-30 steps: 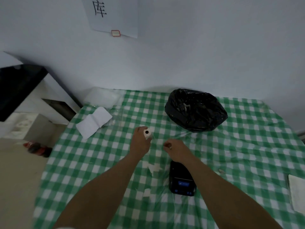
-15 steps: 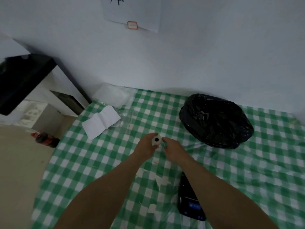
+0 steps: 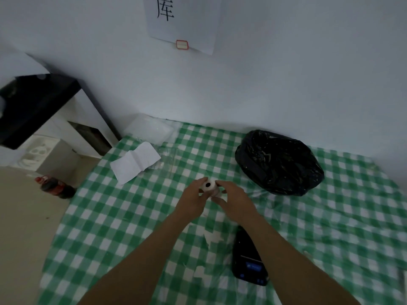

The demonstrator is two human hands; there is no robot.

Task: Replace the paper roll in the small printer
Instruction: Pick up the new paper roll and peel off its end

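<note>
Meanwhile, over a table (image 3: 330, 227) spread with green-and-white checked cloth, we hold a small white paper roll (image 3: 208, 185) up between both hands, its dark core hole turned toward the head camera. Our left hand (image 3: 192, 200) grips the roll from the left with thumb and fingers closed around its side, while our right hand (image 3: 234, 200) closes on it from the right, the fingertips working at the roll's lower edge, where a bit of pale paper or wrapping seems to hang; the blur there keeps us from telling which. We judge this to be the preparing step: freeing the roll's loose end before it goes into the machine. The small black printer (image 3: 247, 260) lies flat on the cloth nearer to us, below and just right of the hands, partly hidden by the right forearm, its little blue screen lit; whether its paper cover is open we cannot tell. The next move, as we read it, calls for bringing the roll back toward us to the printer and seating it with the loose end feeding out. Scraps of white paper (image 3: 212, 235) lie on the cloth beside the printer, a black plastic bag (image 3: 279, 164) sits beyond the hands to the right, and a creased white sheet (image 3: 134, 164) lies to the far left.
</note>
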